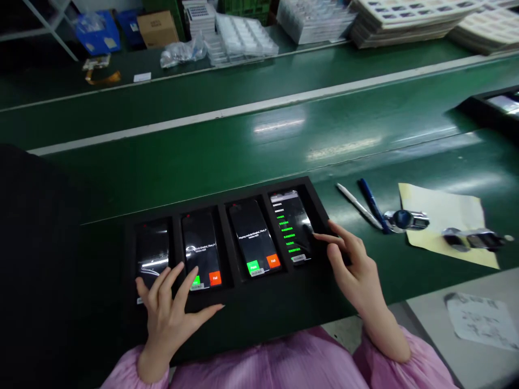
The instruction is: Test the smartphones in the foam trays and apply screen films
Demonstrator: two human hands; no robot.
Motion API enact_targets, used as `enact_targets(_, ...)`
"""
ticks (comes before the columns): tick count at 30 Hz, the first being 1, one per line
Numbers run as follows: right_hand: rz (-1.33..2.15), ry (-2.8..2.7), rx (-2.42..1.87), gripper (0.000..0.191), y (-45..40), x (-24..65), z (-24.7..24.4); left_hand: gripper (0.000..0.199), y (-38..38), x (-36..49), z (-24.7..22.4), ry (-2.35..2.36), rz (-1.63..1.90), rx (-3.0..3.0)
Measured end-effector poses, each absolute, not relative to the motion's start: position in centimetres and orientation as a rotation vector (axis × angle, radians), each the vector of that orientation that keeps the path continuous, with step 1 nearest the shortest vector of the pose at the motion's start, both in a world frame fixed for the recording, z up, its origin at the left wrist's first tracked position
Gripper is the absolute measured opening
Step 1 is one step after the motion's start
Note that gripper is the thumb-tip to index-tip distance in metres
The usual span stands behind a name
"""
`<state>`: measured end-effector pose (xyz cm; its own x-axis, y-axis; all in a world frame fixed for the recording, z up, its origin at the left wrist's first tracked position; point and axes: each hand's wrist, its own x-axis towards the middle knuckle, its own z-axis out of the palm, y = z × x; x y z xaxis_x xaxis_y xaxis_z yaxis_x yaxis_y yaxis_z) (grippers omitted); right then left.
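Observation:
A black foam tray (259,289) holds several smartphones side by side. My left hand (170,308) is open, its fingers spread over the lower ends of the dark-screened leftmost phone (153,243) and the second phone (201,243), which shows green and red buttons. On the third phone (249,232), "Pass" and "Fail" buttons appear under white text. The rightmost phone (298,229) displays a list of mostly green lines. My right hand (351,270) holds nothing visible; one finger reaches to this phone's right edge, the other fingers apart. Whether that fingertip touches the glass is hard to tell.
Right of the tray lie a white pen (359,205), a blue pen (372,202), and metallic objects (407,220) on yellowish paper (444,208). Plastic trays (245,38), a cardboard box (157,29) and a blue bin (97,33) line the far side. Another black tray (482,111) sits far right.

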<state>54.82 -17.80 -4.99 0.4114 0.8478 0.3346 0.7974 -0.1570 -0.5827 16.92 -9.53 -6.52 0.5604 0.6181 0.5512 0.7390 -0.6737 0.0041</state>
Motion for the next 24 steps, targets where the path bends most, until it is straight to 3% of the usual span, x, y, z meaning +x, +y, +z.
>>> enact_targets(7, -0.098, -2.053, -1.564, 0.025, -16.7, 48.0, -4.0, 0.059, -9.8, 16.0, -5.2, -1.126, -0.856, -2.703)
enact_targets(10, -0.090, -2.031, -1.516, 0.032, -15.8, 46.3, -3.8, 0.047, -10.4, 15.5, -4.9, -1.192, -0.812, -2.665)
enact_targets(13, -0.073, -1.946, -1.380, 0.019, -15.4, 46.4, -3.3, 0.047, -11.1, 15.0, -4.9, -1.260, -0.666, -2.647)
enact_targets(14, -0.074, -1.943, -1.354, 0.021, -15.3, 46.7, -3.1, 0.050, -11.3, 14.6, -4.9, -1.290, -0.626, -2.643)
enact_targets(18, -0.114, -1.862, -1.433, 0.062, -15.8, 48.7, -2.6, 0.052, -12.6, 10.6, -5.3, -1.453, -0.648, -2.538)
enact_targets(24, 0.038, -1.660, -1.787, 0.053, -15.7, 52.6, -2.1, 0.041, -13.5, 5.5, -5.7, -1.662, -0.582, -2.403)
